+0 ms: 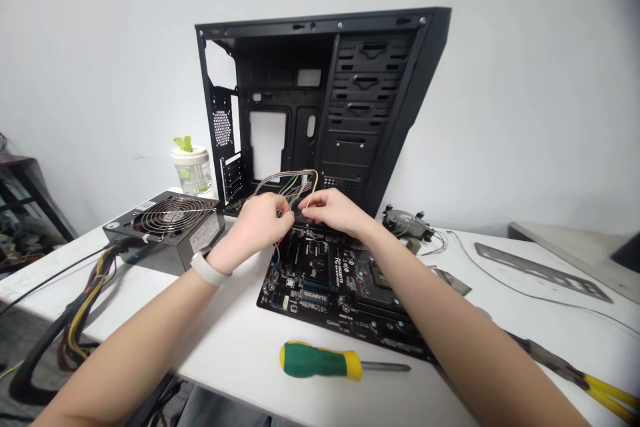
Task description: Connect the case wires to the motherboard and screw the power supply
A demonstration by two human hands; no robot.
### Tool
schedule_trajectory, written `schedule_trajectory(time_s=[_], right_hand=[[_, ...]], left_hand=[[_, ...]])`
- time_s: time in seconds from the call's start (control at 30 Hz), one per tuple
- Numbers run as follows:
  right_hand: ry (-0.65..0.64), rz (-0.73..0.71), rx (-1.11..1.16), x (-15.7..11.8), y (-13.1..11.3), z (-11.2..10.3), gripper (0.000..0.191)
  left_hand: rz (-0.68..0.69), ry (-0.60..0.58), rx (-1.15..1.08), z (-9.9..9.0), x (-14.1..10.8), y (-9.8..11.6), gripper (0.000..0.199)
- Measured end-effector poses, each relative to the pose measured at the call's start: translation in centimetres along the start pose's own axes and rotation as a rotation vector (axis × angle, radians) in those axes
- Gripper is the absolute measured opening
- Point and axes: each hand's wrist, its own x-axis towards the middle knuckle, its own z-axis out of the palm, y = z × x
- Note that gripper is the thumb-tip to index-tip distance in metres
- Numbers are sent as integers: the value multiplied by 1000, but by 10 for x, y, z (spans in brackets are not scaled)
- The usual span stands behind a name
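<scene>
Just before the open black metal computer case (270, 28), the left hand (261, 221) and right hand (340, 211) pinch thin multicoloured plastic-coated wires (280, 175), likely light and floppy, best held near their ends

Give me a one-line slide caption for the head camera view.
Both hands work thin colored wires above a Gigabyte motherboard, before an open black computer case.
</scene>
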Motion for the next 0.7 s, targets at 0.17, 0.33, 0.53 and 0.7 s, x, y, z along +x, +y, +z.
schedule_trajectory(time_s=[0.17,0.33,0.53,0.7], right_hand=[[208,44,-159,7,16,-9,15],[112,89,-161,8,20,-7,15],[-21,131,-12,6,17,7,11],[-8,165,113,5,13,19,15]], left_hand=[[-46,-34,-339,-17,5,-9,15],[-98,-95,-777,-25,12,-15,23],[-245,-155,-1031,-25,14,-16,32],[-325,-181,-1104,-26,12,-14,31]])
